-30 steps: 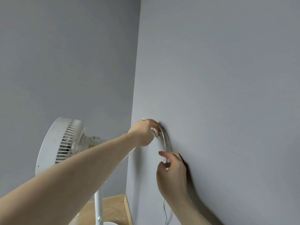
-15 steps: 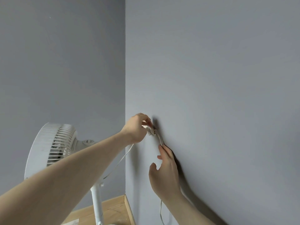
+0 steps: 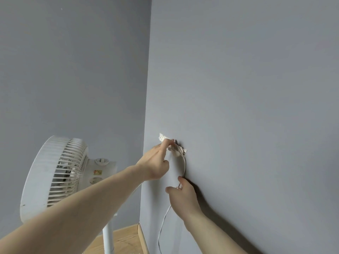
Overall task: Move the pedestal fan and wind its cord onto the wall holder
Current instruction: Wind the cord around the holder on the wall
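Grey walls [image 3: 238, 88] meet at a corner, and the pedestal fan [image 3: 55, 176] stands beside it on the wooden floor [image 3: 124, 241]. You are in the winding step: your left hand [image 3: 156, 162] pinches the cord [image 3: 184, 162] at the wall holder [image 3: 166, 139], and your right hand [image 3: 183, 197] below grips the same cord, fingers curled around it. Next, I think, you must lead the slack up and over the holder while keeping it tight. The holder's shape is mostly hidden by your fingers, and the cord's lower end is cut off.
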A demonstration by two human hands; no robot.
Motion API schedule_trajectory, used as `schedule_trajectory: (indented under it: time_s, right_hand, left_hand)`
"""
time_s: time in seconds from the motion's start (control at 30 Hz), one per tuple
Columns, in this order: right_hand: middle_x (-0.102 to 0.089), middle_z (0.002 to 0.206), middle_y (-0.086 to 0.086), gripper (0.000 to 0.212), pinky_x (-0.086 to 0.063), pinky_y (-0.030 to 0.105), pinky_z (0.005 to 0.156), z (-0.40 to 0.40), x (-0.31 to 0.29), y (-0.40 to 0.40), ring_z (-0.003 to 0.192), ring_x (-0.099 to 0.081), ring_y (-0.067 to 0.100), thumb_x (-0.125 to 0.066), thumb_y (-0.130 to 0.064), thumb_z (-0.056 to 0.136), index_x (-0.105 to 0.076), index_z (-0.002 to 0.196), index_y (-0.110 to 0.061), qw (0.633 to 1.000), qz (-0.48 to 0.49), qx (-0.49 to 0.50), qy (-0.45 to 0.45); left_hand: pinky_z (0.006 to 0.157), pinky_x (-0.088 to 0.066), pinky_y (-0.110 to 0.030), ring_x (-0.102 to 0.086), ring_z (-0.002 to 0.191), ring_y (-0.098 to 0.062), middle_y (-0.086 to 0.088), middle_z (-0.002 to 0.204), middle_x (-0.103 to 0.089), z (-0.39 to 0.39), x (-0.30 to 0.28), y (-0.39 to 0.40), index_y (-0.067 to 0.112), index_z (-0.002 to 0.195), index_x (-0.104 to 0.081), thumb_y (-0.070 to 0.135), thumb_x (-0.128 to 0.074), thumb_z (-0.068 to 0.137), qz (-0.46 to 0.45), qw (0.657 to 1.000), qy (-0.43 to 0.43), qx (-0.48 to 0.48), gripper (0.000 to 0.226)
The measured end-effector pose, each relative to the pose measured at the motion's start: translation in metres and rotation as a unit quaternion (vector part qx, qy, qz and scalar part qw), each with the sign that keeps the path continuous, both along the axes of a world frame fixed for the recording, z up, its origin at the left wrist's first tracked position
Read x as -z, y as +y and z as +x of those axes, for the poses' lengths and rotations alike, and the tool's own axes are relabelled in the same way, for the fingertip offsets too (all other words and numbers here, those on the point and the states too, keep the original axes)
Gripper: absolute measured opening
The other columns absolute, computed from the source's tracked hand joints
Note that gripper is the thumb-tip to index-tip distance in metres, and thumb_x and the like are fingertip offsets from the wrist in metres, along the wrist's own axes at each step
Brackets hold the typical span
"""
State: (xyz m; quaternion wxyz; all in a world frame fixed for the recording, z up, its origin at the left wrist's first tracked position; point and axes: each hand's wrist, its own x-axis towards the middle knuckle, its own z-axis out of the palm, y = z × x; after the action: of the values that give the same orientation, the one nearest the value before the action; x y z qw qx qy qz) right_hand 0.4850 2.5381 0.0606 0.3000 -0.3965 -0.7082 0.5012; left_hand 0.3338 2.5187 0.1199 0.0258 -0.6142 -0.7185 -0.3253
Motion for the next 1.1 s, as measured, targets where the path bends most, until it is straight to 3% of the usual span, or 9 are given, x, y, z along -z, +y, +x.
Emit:
schedule_trajectory:
  time_s: [0.2,0.37,0.47,0.57,0.7,0.8,0.9,0.97,1.1]
  right_hand:
    - [-0.034,0.16,-0.002,0.07,-0.033,0.028,0.1,-0.02,-0.006,0.014,0.144,-0.038,0.018,-0.055,-0.019,0.094,-0.028,0.159,-0.016,0.997,-0.076,-0.015,-0.009]
    - [-0.055,0.127,0.003,0.059,-0.045,0.035,0.103,-0.036,-0.008,0.029,0.11,-0.054,0.023,-0.055,-0.016,0.093,-0.039,0.151,-0.014,0.993,-0.109,-0.018,-0.03]
    - [-0.052,0.126,0.0,0.055,-0.045,0.039,0.11,-0.053,-0.01,0.041,0.12,-0.056,0.026,-0.05,-0.01,0.096,-0.041,0.15,-0.015,0.992,-0.112,-0.023,-0.049]
    - [-0.052,0.143,0.01,0.046,-0.046,0.044,0.11,-0.062,-0.014,0.049,0.127,-0.054,0.031,-0.043,-0.003,0.096,-0.049,0.141,-0.006,0.993,-0.093,-0.028,-0.071]
    - [-0.052,0.14,0.001,0.058,-0.047,0.046,0.109,-0.076,-0.014,0.057,0.124,-0.053,0.023,-0.042,-0.008,0.088,-0.048,0.146,-0.014,0.994,-0.054,-0.051,-0.081]
    - [-0.05,0.129,-0.004,0.055,-0.044,0.041,0.109,-0.089,-0.013,0.068,0.118,-0.051,0.019,-0.041,-0.01,0.083,-0.058,0.133,-0.025,0.994,-0.049,-0.054,-0.076]
    - [-0.048,0.145,-0.002,0.063,-0.043,0.042,0.112,-0.096,-0.018,0.07,0.127,-0.052,0.022,-0.043,-0.008,0.087,-0.048,0.147,-0.023,0.994,-0.047,-0.064,-0.073]
    - [-0.051,0.148,0.001,0.07,-0.042,0.044,0.113,-0.1,-0.022,0.069,0.124,-0.056,0.022,-0.046,-0.007,0.085,-0.041,0.153,-0.022,0.994,-0.036,-0.073,-0.071]
    - [-0.067,0.105,-0.002,0.05,-0.051,0.035,0.096,-0.1,-0.029,0.063,0.104,-0.063,0.02,-0.048,-0.002,0.084,-0.059,0.129,-0.02,0.994,-0.023,-0.079,-0.07]
  left_hand:
    - [0.109,-0.027,-0.022,-0.027,0.149,-0.014,0.014,0.16,-0.034,-0.01,0.003,-0.004,0.035,0.153,-0.031,-0.006,-0.037,0.074,0.013,0.998,0.052,0.018,0.09]
    - [0.114,-0.027,-0.022,-0.032,0.147,-0.011,0.014,0.161,-0.033,-0.019,0.001,0.004,0.033,0.143,-0.047,-0.009,-0.034,0.067,0.044,0.997,0.046,0.051,0.087]
    - [0.106,-0.044,-0.036,-0.048,0.133,-0.014,0.014,0.147,-0.046,-0.036,0.007,0.016,0.029,0.139,-0.043,-0.006,-0.035,0.075,0.085,0.99,-0.112,0.003,0.073]
    - [0.096,-0.049,-0.033,-0.055,0.122,-0.018,0.008,0.138,-0.054,-0.052,0.013,0.023,0.024,0.135,-0.051,-0.003,-0.036,0.086,0.041,0.959,-0.275,-0.051,0.058]
    - [0.072,-0.046,-0.021,-0.059,0.099,-0.02,-0.008,0.124,-0.066,-0.062,0.026,0.021,0.015,0.131,-0.06,0.0,-0.036,0.093,-0.078,0.937,-0.332,-0.074,0.048]
    - [0.062,-0.039,-0.024,-0.067,0.085,-0.022,-0.008,0.111,-0.073,-0.064,0.039,0.021,0.014,0.139,-0.051,0.001,-0.03,0.093,-0.144,0.917,-0.363,-0.077,0.052]
    - [0.069,-0.041,-0.029,-0.076,0.078,-0.014,0.002,0.105,-0.078,-0.067,0.054,0.027,0.023,0.148,-0.039,0.001,-0.027,0.091,-0.199,0.906,-0.37,-0.054,0.062]
    - [0.08,-0.045,-0.031,-0.078,0.089,-0.014,0.008,0.108,-0.078,-0.068,0.061,0.031,0.025,0.146,-0.041,0.0,-0.027,0.089,-0.204,0.9,-0.383,-0.039,0.064]
    - [0.099,-0.047,-0.035,-0.074,0.105,-0.018,0.005,0.116,-0.074,-0.068,0.066,0.04,0.026,0.135,-0.054,0.001,-0.031,0.088,-0.155,0.902,-0.402,-0.022,0.058]
